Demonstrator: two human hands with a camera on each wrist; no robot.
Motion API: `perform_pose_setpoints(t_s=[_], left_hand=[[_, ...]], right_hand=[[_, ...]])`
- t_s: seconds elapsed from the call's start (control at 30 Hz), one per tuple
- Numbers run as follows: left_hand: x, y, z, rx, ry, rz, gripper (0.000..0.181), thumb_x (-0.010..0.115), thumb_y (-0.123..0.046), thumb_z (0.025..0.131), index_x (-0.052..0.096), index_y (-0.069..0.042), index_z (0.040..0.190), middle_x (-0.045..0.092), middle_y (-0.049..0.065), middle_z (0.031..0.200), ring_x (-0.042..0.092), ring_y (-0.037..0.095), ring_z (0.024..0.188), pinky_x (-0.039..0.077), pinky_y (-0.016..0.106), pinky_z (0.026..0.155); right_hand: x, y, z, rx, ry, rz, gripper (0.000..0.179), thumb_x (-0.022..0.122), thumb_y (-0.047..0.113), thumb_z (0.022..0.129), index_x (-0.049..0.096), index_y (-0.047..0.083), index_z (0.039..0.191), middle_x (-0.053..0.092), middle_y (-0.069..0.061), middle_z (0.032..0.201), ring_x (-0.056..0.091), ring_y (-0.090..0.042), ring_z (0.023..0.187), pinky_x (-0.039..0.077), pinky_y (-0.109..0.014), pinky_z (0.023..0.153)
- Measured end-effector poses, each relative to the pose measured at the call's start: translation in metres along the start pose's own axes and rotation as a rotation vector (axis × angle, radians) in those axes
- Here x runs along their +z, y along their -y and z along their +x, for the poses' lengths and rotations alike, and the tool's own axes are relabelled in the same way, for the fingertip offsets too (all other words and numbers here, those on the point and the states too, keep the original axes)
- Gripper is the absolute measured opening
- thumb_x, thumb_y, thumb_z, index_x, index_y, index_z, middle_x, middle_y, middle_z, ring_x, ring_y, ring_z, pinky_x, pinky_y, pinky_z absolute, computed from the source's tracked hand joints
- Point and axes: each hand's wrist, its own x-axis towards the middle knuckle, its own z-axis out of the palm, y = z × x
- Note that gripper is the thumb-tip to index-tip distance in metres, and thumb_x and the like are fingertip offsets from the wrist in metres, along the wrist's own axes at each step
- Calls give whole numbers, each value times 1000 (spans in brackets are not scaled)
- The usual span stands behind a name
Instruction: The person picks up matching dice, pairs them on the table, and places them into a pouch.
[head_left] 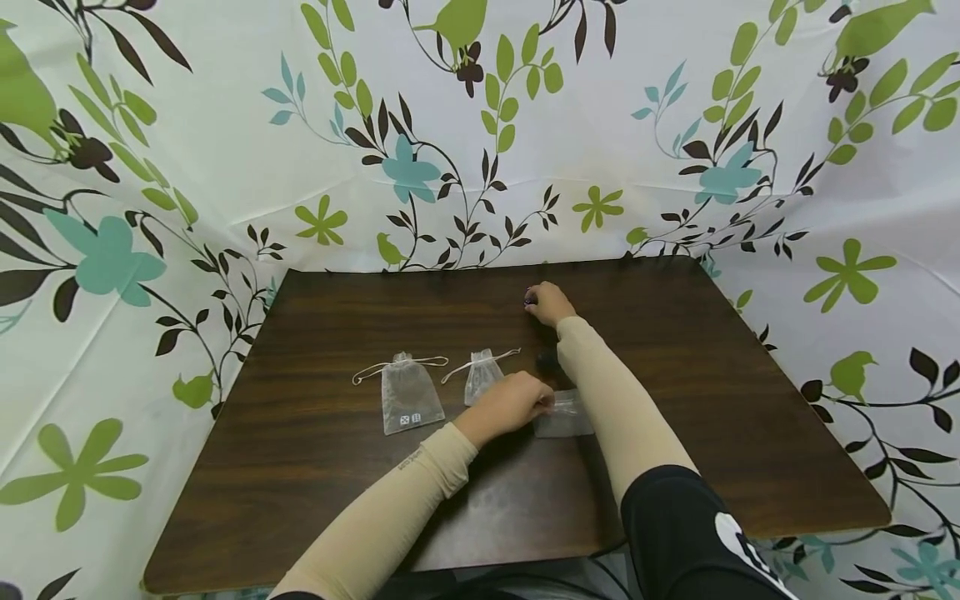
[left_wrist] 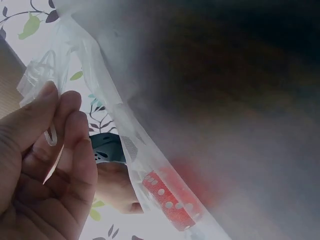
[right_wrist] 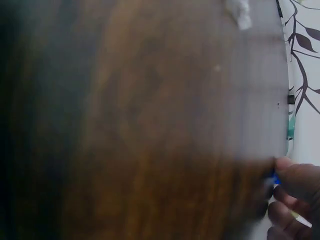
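Note:
In the head view my left hand [head_left: 513,406] reaches over the middle of the table, at a clear drawstring pouch [head_left: 566,417]. The left wrist view shows the thumb and fingertips of that hand [left_wrist: 52,145] pinching the bunched neck of the sheer pouch [left_wrist: 92,65]. Something red with white pips, like dice [left_wrist: 170,200], shows through its side. Farther back, my right hand [head_left: 551,303] pinches a small dark thing near the far edge. In the right wrist view a blue bit [right_wrist: 276,178] shows between the thumb and fingers of that hand [right_wrist: 297,195]; its kind is hidden.
A larger clear pouch [head_left: 411,396], with small white square marks, lies flat left of my left hand. A smaller drawstring pouch [head_left: 482,375] lies beside it. The brown wood table [head_left: 315,500] meets a leaf-patterned curtain [head_left: 480,208] at the back.

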Motion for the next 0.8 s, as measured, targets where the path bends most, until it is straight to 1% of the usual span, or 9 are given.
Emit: perform_pose_setpoints(t_s=[0.13, 0.27, 0.33, 0.4, 0.57, 0.7, 0.8], left_hand=[[0, -1, 1, 25, -10, 3, 7, 74, -24, 86, 72, -19, 82, 69, -10, 79, 63, 3, 71, 49, 16, 66], [0, 1, 0, 27, -6, 0, 8, 74, -24, 86, 71, -19, 81, 69, -9, 78, 63, 3, 71, 49, 17, 67], [0, 2, -1, 23, -6, 0, 8, 74, -25, 86, 71, -19, 81, 69, -9, 78, 63, 3, 72, 49, 17, 67], [0, 3, -2, 22, -10, 2, 9, 74, -25, 86, 71, -18, 80, 69, -9, 78, 64, 4, 72, 49, 17, 67], [-1, 5, -3, 15, -1, 3, 9, 74, -25, 85, 70, -18, 79, 69, -8, 77, 64, 5, 72, 49, 18, 66], [-1, 5, -3, 11, 14, 7, 11, 73, -25, 85, 69, -18, 78, 66, -9, 74, 62, 5, 71, 49, 19, 65], [-3, 3, -4, 11, 17, 5, 11, 73, -25, 85, 68, -18, 78, 66, -9, 74, 62, 4, 70, 49, 19, 65]], right_hand=[[0, -5, -2, -37, -15, 23, 21, 64, 10, 93, 69, 3, 112, 61, -17, 117, 55, -32, 113, 44, -44, 99], [-2, -6, -4, -86, 23, 33, 20, 62, 6, 92, 70, 4, 111, 62, -16, 121, 55, -32, 118, 43, -43, 101], [-4, -5, -6, -101, 41, 60, 20, 62, 6, 92, 70, 4, 110, 63, -16, 121, 54, -32, 119, 42, -43, 101], [-6, -4, -10, -106, 56, 94, 18, 63, 6, 91, 70, 5, 108, 65, -14, 117, 57, -30, 113, 45, -42, 97], [-14, -2, -25, -129, 125, 169, 13, 68, 9, 90, 71, 6, 102, 67, -10, 104, 61, -24, 92, 50, -36, 80], [-21, 0, -39, -158, 181, 192, 10, 68, 9, 89, 71, 8, 99, 67, -7, 96, 61, -20, 87, 50, -33, 76], [-24, 1, -48, -157, 237, 198, 11, 69, 8, 88, 71, 8, 98, 67, -6, 93, 60, -19, 84, 50, -32, 75]])
